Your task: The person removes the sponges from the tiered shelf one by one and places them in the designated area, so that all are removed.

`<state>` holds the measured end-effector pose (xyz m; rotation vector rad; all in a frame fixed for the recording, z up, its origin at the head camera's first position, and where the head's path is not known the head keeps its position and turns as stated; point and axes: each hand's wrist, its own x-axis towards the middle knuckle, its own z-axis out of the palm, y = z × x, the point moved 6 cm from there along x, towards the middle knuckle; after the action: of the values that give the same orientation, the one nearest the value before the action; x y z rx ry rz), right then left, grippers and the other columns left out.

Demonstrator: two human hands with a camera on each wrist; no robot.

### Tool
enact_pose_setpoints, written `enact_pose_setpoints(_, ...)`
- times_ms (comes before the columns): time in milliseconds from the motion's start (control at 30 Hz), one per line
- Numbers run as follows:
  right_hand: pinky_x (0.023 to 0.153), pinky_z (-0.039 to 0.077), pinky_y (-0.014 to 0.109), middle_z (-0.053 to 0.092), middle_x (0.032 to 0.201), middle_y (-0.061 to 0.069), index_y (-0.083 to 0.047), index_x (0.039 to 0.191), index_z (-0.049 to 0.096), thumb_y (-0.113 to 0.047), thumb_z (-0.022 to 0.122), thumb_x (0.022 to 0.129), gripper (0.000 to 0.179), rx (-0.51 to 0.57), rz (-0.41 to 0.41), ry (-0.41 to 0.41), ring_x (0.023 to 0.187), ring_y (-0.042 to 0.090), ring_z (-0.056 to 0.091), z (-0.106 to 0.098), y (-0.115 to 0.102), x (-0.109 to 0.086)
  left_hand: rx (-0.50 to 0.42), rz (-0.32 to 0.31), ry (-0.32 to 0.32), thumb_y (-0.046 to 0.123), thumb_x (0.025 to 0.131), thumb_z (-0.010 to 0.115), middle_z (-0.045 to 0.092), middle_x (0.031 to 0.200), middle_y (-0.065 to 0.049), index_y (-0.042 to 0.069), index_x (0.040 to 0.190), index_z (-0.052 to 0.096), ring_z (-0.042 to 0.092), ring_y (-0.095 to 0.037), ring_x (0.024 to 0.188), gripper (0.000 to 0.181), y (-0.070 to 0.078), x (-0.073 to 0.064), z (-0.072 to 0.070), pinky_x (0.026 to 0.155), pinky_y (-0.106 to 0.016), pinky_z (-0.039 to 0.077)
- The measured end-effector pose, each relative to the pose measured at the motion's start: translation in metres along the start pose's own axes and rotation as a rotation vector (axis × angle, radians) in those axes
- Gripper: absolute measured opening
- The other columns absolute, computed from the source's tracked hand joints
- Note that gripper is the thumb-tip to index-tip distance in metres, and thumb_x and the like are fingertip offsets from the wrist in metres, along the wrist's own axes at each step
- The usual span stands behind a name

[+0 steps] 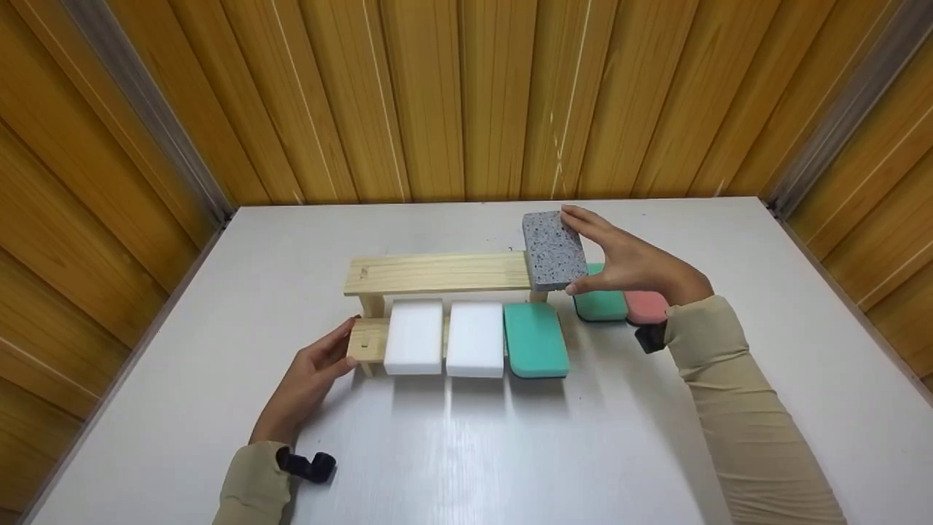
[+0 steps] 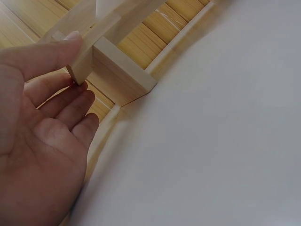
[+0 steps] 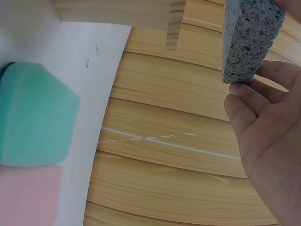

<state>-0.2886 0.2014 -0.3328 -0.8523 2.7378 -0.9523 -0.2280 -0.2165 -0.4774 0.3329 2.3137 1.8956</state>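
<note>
A two-tier wooden stand has a bare upper board [image 1: 444, 273] and a lower board [image 1: 369, 337]. My left hand [image 1: 307, 375] pinches the lower board's left end, thumb on top; the left wrist view shows this wooden end [image 2: 84, 61] close up. On the lower board lie a white sponge [image 1: 414, 337], another white sponge [image 1: 475, 340] and a green sponge [image 1: 536, 340], side by side. My right hand [image 1: 634, 259] holds a grey speckled, porous sponge [image 1: 554, 249] by its edges, over the upper board's right end. A gap shows between them in the right wrist view.
Behind the right forearm, a second green sponge [image 1: 602, 302] and a pink sponge [image 1: 646, 307] lie on the white table [image 1: 496, 452], right of the stand. Wood-patterned panels [image 1: 437, 102] rise behind the table and at both sides.
</note>
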Motion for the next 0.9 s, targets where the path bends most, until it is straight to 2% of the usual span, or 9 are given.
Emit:
enact_pose_setpoints(267,0.117,0.016,0.06,0.009,0.162,0.014,-0.003,0.154,0.014,-0.027,0.082,0.076,0.106,-0.004,-0.024,0.002,0.148,0.038,0.009,-0.006,0.01,-0.009,0.002,0.0,0.004,0.021,0.09,0.068,0.028,0.158,-0.001,0.012,0.15,0.032,0.028,-0.019,0.145,0.071,0.0,0.0,-0.001,0.106,-0.009,0.033)
enact_pose_setpoints(500,0.117,0.015,0.062,0.008,0.161,0.015,-0.001,0.153,0.015,-0.023,0.082,0.076,0.105,-0.004,-0.009,0.01,0.148,0.039,0.008,-0.01,0.022,-0.019,-0.08,0.021,-0.012,0.01,0.091,0.064,0.027,0.158,-0.003,0.008,0.15,0.031,0.026,-0.018,0.145,0.068,0.0,0.0,0.0,0.108,-0.011,0.033)
enact_pose_setpoints(900,0.115,0.011,0.066,0.005,0.162,0.015,-0.002,0.154,0.013,-0.025,0.081,0.076,0.106,-0.013,0.048,0.011,0.148,0.042,0.004,-0.016,0.041,-0.032,-0.015,0.007,-0.002,0.018,0.09,0.067,0.028,0.158,-0.002,0.013,0.15,0.033,0.027,-0.018,0.145,0.069,0.001,0.0,-0.001,0.107,-0.01,0.03)
